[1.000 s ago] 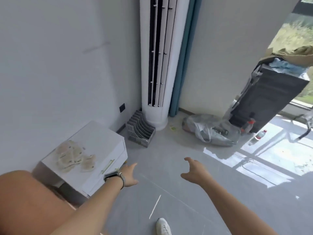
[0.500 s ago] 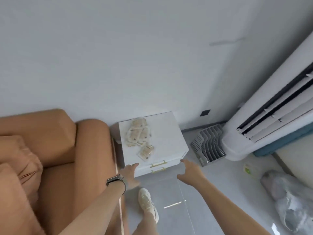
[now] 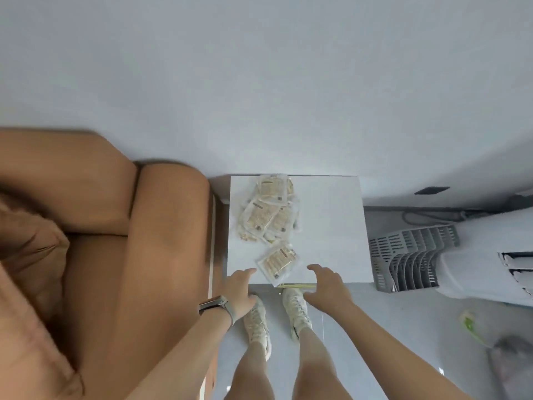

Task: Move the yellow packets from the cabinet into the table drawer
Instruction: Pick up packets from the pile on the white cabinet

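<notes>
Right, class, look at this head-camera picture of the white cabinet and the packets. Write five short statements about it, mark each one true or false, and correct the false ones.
1. The yellow packets lie on top of the white cabinet. True.
2. One single packet lies apart from the pile, nearer the person. True.
3. The left hand grips a packet. False: it is open and holds nothing.
4. A watch sits on the right wrist. False: it is on the left wrist; the right hand is bare and open.
5. The grey rack stands between the sofa and the cabinet. False: it stands on the cabinet's other side.
</notes>
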`<state>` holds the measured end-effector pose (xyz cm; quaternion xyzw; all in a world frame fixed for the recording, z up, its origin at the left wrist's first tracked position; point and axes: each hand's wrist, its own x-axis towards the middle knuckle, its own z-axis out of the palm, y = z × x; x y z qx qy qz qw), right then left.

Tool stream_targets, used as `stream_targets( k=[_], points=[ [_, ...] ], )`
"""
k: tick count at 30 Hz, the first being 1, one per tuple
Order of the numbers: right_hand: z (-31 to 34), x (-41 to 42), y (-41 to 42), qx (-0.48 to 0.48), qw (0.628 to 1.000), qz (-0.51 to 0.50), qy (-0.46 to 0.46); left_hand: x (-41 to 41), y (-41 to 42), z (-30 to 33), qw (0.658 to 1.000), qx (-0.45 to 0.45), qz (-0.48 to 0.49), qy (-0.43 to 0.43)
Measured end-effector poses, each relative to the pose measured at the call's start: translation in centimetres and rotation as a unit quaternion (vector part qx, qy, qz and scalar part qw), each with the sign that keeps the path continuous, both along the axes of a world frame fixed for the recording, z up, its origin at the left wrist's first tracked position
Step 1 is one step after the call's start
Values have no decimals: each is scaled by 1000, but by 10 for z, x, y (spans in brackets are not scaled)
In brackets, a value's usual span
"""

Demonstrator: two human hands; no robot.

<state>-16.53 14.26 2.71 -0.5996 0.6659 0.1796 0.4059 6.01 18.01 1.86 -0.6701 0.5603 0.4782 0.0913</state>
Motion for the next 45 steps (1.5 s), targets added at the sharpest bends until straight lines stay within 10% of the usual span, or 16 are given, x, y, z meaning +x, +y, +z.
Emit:
stream_targets(
  k=[16,45],
  points=[
    [-169,25,-24,-154,904,398,-32,-19,-33,-122,984,29,173,33],
    [-188,15,-40,-244,869,426,-57,-26,-61,-139,962,-17,257,88]
  ],
)
